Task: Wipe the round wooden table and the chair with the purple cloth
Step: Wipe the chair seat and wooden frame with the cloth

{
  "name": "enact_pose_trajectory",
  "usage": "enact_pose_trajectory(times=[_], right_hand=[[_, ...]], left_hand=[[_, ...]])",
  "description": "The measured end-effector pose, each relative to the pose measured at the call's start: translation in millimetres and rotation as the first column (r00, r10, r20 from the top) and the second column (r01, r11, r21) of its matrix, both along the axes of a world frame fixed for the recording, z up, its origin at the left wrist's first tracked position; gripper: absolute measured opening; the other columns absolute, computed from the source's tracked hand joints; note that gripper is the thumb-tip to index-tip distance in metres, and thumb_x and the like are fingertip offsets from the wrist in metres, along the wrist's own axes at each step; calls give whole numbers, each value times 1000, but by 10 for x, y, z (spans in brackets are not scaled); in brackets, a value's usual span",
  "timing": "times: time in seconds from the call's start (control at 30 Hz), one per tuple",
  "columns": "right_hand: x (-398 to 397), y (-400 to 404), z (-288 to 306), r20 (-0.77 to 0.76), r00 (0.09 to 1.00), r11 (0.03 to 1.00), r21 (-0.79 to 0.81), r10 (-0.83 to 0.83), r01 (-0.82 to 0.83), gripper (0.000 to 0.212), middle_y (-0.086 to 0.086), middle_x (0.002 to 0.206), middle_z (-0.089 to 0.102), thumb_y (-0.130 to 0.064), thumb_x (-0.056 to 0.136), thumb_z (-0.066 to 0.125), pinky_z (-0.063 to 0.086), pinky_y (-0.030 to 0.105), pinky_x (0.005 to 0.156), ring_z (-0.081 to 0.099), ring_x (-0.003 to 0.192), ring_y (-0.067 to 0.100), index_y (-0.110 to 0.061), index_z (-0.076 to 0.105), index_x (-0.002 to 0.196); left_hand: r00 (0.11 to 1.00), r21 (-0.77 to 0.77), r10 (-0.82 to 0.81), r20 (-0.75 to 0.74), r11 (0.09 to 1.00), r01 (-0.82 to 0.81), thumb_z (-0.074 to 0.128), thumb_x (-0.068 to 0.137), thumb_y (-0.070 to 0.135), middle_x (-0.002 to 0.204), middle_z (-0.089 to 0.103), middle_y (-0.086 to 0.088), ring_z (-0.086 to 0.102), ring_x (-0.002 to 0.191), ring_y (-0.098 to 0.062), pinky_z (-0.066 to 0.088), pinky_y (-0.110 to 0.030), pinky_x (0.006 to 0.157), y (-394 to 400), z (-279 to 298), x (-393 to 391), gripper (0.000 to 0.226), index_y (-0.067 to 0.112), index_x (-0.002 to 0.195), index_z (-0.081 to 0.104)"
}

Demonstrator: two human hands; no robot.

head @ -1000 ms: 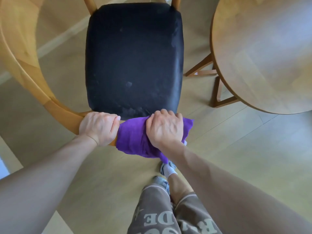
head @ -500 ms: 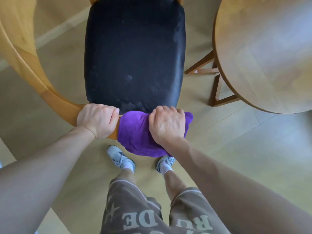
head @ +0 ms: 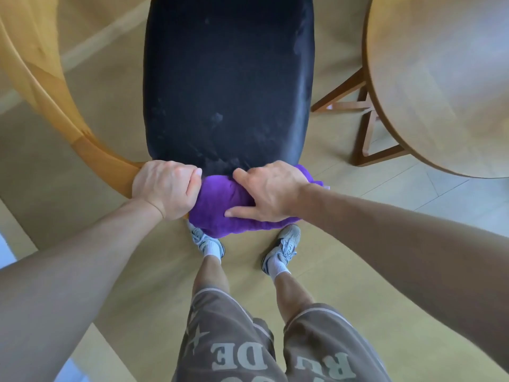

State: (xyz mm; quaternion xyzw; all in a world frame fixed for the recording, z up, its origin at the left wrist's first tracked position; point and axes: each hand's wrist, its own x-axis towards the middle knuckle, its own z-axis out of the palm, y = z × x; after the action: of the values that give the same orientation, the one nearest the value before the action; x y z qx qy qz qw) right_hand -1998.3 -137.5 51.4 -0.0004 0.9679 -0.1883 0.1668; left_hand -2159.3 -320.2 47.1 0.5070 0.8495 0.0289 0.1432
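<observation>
Purple cloth [head: 220, 199] | right grip [head: 271, 193] clamps it, now turned with thumb splayed | left grip [head: 165, 188] still clasps chair [head: 228, 78] rail

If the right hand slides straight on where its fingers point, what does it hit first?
Probably the left hand, which grips the chair back just beyond the cloth; the right hand points left along that rail.

Floor [head: 358, 216] w/ chair [head: 228, 78], rd table [head: 440, 78]
</observation>
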Motion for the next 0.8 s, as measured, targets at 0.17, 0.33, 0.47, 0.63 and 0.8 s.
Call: enact_pose_trajectory(times=[0.17,0.33,0.47,0.63,0.8], right_hand=[[82,-264,32,-70,880,875,98,-470,474,57,-6,58,46,-70,97,25,28,34,53,48,56,28,-20,45,78],[440,-285,32,-174,966,966,141,-193,218,54,9,103,63,-54,101,39,44,46,80,57,88,35,-8,59,119],[299,161,44,3,993,993,8,120,-120,71,7,110,64,-70,96,31,52,44,77,62,92,33,-14,49,135],[183,-11,28,44,935,933,94,-352,347,64,-2,85,67,-72,96,16,38,37,62,64,79,31,-24,57,94],[286,-803,92,-148,797,786,135,-586,603,39,6,109,63,-39,102,37,34,48,103,55,103,33,-11,59,119]], left_hand=[[1000,3,-16,13,1000,16,26,97,37,56,42,2,35,52,-22,27,-30,59,33,78,13,39,25,62,40],[999,-18,-1,36,1000,1,33,96,32,55,54,-7,35,52,-28,26,-33,57,36,98,4,39,24,59,37],[999,-45,-6,32,999,8,31,99,35,58,51,-1,39,54,-25,29,-33,59,46,95,8,40,24,62,42],[998,-50,-19,53,999,21,31,99,35,65,65,-11,51,57,-33,32,-34,61,31,76,-1,39,22,64,44],[998,-36,-27,59,999,29,29,98,34,62,64,-10,38,55,-29,28,-34,60,28,89,-13,39,23,61,37]])
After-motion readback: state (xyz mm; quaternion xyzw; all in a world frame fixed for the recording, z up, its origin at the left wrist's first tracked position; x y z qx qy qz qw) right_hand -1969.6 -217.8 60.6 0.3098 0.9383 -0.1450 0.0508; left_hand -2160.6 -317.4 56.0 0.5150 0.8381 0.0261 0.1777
